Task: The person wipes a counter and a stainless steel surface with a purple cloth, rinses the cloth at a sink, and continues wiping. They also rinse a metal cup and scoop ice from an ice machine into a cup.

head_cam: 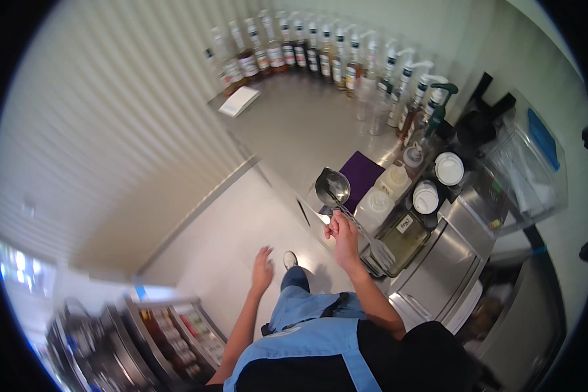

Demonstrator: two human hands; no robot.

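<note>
My right hand [342,237] is at the counter's front edge, fingers closed around a metal utensil. The utensil's shiny end [325,218] shows by my fingertips; blur hides its exact kind. Just beyond is a small steel pitcher [331,187] with a pouring lip, beside a folded purple cloth [361,177]. A twisted metal handle runs past my hand towards a slotted, spatula-like head [383,253] at a dark green tray [405,247]; whether my hand touches it I cannot tell. Empty, with its fingers extended, my left hand [262,270] hangs over the floor.
Syrup bottles with pumps [326,54] line the wall behind the steel counter [294,117]. White squeeze bottles [374,206], stacked lids [449,168] and a clear bin [524,166] stand to the right. An open drawer [166,333] holds small containers at lower left.
</note>
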